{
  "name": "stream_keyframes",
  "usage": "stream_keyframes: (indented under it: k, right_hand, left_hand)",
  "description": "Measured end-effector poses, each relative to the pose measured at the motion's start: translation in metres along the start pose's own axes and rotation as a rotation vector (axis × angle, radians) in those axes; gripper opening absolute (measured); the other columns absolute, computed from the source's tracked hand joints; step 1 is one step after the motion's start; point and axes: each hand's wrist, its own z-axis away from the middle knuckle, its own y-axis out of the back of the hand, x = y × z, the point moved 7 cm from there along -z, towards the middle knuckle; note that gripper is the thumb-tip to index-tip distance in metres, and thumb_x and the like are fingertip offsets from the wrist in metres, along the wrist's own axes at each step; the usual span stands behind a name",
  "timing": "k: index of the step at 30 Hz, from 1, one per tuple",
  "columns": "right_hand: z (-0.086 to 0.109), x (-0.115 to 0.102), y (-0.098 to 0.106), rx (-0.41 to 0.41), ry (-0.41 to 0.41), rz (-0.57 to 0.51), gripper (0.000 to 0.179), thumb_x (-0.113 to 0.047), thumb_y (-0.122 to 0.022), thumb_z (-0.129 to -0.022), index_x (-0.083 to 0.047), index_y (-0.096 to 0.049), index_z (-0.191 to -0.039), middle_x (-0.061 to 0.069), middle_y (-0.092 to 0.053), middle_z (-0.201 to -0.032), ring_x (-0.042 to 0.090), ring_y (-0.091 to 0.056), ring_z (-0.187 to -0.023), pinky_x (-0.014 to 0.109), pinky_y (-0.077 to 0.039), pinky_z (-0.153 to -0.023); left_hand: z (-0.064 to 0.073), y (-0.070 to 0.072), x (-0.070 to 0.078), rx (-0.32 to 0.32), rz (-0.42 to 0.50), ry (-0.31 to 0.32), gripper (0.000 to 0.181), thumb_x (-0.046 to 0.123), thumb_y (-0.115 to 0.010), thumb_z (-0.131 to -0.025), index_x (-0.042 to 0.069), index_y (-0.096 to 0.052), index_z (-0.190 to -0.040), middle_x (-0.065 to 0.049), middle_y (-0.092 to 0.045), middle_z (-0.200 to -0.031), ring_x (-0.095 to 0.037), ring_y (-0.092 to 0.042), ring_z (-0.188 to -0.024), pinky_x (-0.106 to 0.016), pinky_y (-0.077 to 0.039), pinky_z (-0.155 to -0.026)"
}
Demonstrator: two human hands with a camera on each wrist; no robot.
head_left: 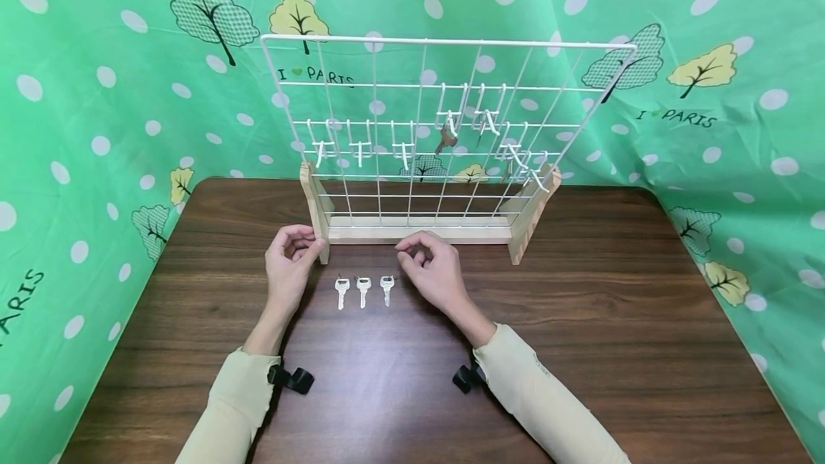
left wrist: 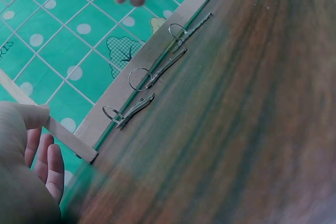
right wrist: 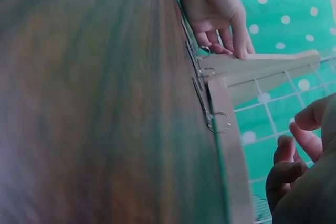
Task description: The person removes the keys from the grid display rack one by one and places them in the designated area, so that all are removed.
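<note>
A white wire grid rack (head_left: 419, 84) on wooden feet stands on the table. My left hand (head_left: 290, 260) pinches the front of its left wooden foot (head_left: 314, 199), thumb on the near side; the left wrist view shows the thumb (left wrist: 34, 115) against that wood. Before the rack three silver keys lie in a row: a left key (head_left: 342, 293), a middle key (head_left: 364, 292) and a right key (head_left: 387, 291), each with a ring. Just right of them hovers my right hand (head_left: 435, 271), fingers loosely bent, nothing between them, near the wooden base bar (head_left: 419, 235).
Several white hooks hang on the grid, among them a left hook (head_left: 322, 149). A brownish key (head_left: 446, 138) hangs from an upper hook. Behind the brown wooden table (head_left: 612, 306) is a green patterned cloth (head_left: 709, 163).
</note>
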Motion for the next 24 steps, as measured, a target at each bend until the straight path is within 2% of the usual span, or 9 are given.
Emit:
stream_keyframes:
  k: [5, 9, 15, 24]
  right_hand:
    - [-0.002, -0.014, 0.006, 0.036, 0.026, -0.060, 0.011, 0.005, -0.078, -0.092, -0.002, -0.080, -0.101, 0.008, -0.073, -0.090, 0.010, -0.055, -0.069, 0.015, -0.041, -0.057]
    - [-0.004, -0.027, 0.015, 0.075, 0.055, -0.117, 0.011, 0.007, -0.076, -0.094, 0.000, -0.079, -0.102, 0.011, -0.072, -0.089, 0.009, -0.054, -0.065, 0.015, -0.039, -0.054]
    - [-0.012, -0.046, 0.034, 0.156, 0.080, -0.166, 0.011, 0.008, -0.074, -0.095, 0.001, -0.078, -0.104, 0.004, -0.067, -0.080, 0.005, -0.052, -0.058, 0.014, -0.034, -0.049]
    - [-0.019, -0.069, 0.056, 0.228, 0.143, -0.225, 0.010, 0.009, -0.073, -0.097, 0.007, -0.077, -0.106, -0.001, -0.070, -0.090, 0.004, -0.054, -0.061, 0.013, -0.036, -0.051]
  left_hand:
    - [0.001, 0.000, 0.001, 0.002, 0.007, -0.005, 0.030, -0.021, -0.076, -0.092, -0.022, -0.061, -0.118, 0.004, -0.071, -0.097, -0.009, -0.067, -0.091, -0.016, -0.057, -0.078]
    - [0.000, -0.001, 0.001, -0.004, 0.011, -0.013, 0.031, -0.021, -0.076, -0.092, -0.023, -0.060, -0.118, 0.004, -0.071, -0.096, -0.009, -0.067, -0.091, -0.016, -0.057, -0.078]
    - [0.000, -0.002, 0.001, -0.009, 0.010, -0.016, 0.030, -0.021, -0.076, -0.092, -0.021, -0.061, -0.118, 0.005, -0.071, -0.097, -0.009, -0.067, -0.091, -0.017, -0.057, -0.078]
    - [0.001, -0.001, 0.001, -0.008, 0.012, -0.019, 0.030, -0.020, -0.076, -0.092, -0.022, -0.061, -0.118, 0.005, -0.071, -0.097, -0.009, -0.067, -0.091, -0.016, -0.057, -0.078]
